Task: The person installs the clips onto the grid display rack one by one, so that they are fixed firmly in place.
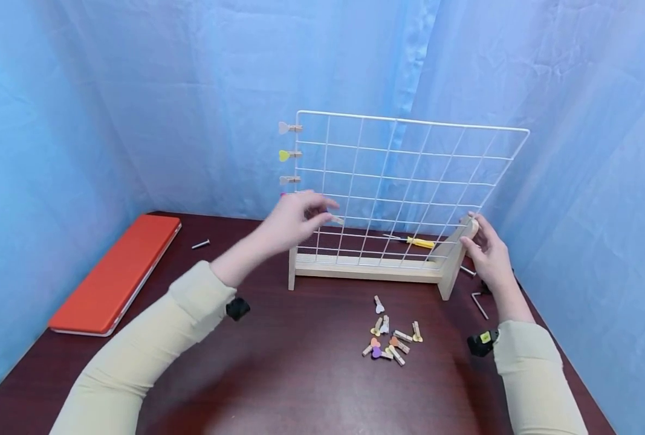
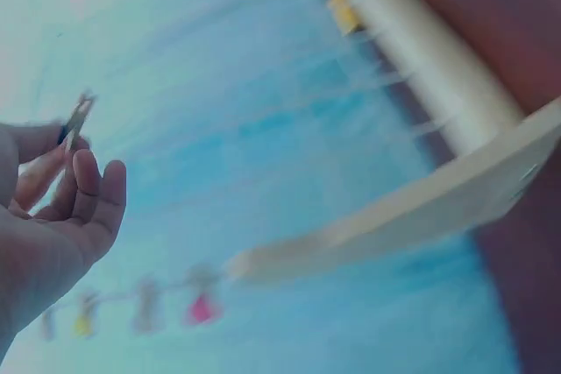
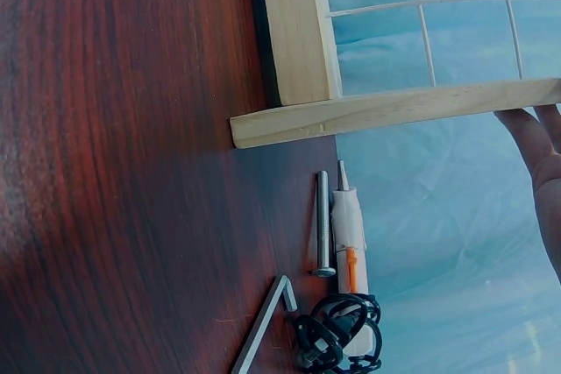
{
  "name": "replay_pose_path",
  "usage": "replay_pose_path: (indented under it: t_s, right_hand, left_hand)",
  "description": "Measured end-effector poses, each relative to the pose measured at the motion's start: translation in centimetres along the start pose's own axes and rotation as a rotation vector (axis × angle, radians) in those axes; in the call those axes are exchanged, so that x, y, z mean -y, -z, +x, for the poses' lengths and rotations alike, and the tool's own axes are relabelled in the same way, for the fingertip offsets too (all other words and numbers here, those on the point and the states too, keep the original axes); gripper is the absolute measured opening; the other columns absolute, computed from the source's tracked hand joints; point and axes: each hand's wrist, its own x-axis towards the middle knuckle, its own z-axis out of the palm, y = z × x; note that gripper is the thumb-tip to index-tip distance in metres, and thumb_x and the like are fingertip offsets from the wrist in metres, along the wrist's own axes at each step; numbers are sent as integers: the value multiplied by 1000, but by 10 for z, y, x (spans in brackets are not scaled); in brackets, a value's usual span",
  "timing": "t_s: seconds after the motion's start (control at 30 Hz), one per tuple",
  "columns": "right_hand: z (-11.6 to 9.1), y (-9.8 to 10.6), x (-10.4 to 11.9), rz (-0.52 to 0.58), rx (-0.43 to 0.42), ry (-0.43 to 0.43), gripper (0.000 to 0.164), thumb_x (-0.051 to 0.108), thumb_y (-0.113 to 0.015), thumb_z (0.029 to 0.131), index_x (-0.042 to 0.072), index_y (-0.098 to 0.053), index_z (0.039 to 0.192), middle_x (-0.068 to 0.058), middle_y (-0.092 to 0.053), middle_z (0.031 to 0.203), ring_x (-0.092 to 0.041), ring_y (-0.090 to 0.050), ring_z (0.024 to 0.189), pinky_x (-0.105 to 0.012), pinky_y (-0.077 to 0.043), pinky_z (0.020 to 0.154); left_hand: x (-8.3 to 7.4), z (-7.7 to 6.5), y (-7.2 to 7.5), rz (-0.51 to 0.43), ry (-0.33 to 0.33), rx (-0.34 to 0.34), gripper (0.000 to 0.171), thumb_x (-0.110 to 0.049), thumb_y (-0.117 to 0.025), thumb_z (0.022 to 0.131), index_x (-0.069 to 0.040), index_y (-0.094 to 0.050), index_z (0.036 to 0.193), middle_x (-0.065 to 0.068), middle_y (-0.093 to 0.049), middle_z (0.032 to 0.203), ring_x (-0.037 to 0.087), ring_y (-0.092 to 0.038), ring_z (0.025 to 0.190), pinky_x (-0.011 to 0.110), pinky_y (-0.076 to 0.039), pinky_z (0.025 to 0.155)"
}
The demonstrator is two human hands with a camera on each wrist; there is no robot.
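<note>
L hand (image 1: pixel 296 225) w/ clip (image 1: pixel 338 220), R hand (image 1: pixel 491 258) on stand edge (image 1: pixel 453 264)

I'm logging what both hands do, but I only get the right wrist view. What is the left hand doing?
Observer: In the left wrist view, the left hand pinches a small wooden clothespin.
Operator: Are others clipped anywhere?
Observer: Yes, the head view shows a yellow-heart clothespin on the left edge of the white wire grid.
Operator: And any lying loose?
Observer: Yes, a group of loose clothespins lies on the dark table, in front of the wooden stand.
</note>
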Motion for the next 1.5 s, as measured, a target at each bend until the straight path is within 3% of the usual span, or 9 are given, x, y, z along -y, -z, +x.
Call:
replay_pose_path:
  t_s: [0.17,0.3,0.5,0.7,0.83,1.17,1.23,1.4,1.5]
  right_hand:
    - [-2,2,15,18,0,-2,54,13,-53,89,28,-34,137,-17,-47,130,7,-46,105,-2,-38,77]
    - [-1,4,15,8,-1,-6,53,14,-53,89,28,-34,137,-16,-46,130,6,-45,106,-2,-38,77]
    - [0,4,0,-3,-3,3,53,17,-52,89,32,-33,137,-10,-47,132,8,-45,107,-2,-38,78]
    - [-1,3,-1,8,-4,5,53,16,-53,89,30,-34,137,-9,-47,132,6,-45,108,-2,-38,79]
    - [-1,2,-1,33,-12,9,53,14,-54,89,28,-35,137,-9,-47,131,6,-46,108,-2,-39,79]
    - [0,3,13,95,-21,56,53,3,-54,87,18,-39,135,-25,-46,127,4,-48,106,-3,-39,79]
    - [-1,3,18,110,-21,57,53,1,-54,86,15,-39,135,-27,-46,126,4,-49,105,-4,-40,79]
    - [-1,4,23,76,-16,43,53,3,-54,87,16,-38,136,-25,-46,127,4,-48,106,-4,-40,78]
    - [-3,5,24,66,-15,31,53,4,-54,87,18,-38,136,-25,-45,128,4,-48,106,-4,-40,79]
  left_hand:
    - [-15,22,45,12,-68,-209,13,-23,-71,75,-12,-68,83,-6,-64,72,5,-51,57,18,-44,55]
    - [-22,45,75,4,-116,-361,15,-24,-69,77,-12,-73,83,-1,-67,71,9,-47,52,18,-38,50]
    - [-25,77,103,161,-101,-441,24,-32,-64,78,-13,-72,90,-1,-68,79,7,-41,60,17,-34,67]
    - [-27,96,115,283,-168,-520,20,-26,-63,81,-9,-71,85,2,-69,81,9,-46,67,19,-38,78]
    - [-28,104,116,364,-187,-486,19,-24,-62,82,-7,-70,83,3,-68,81,15,-46,74,23,-39,67]
    - [-37,107,114,437,-114,-265,19,-24,-58,83,-9,-68,89,1,-65,88,16,-43,80,26,-34,90]
    - [-35,107,114,431,-117,-258,20,-26,-59,83,-9,-68,89,1,-66,89,16,-43,80,26,-31,92]
    - [-26,104,113,396,-132,-272,28,-31,-59,82,-11,-67,99,1,-67,94,15,-44,81,25,-35,81]
    - [-21,95,114,360,-84,-289,36,-37,-59,80,-14,-64,108,-1,-65,101,12,-46,85,24,-37,78]
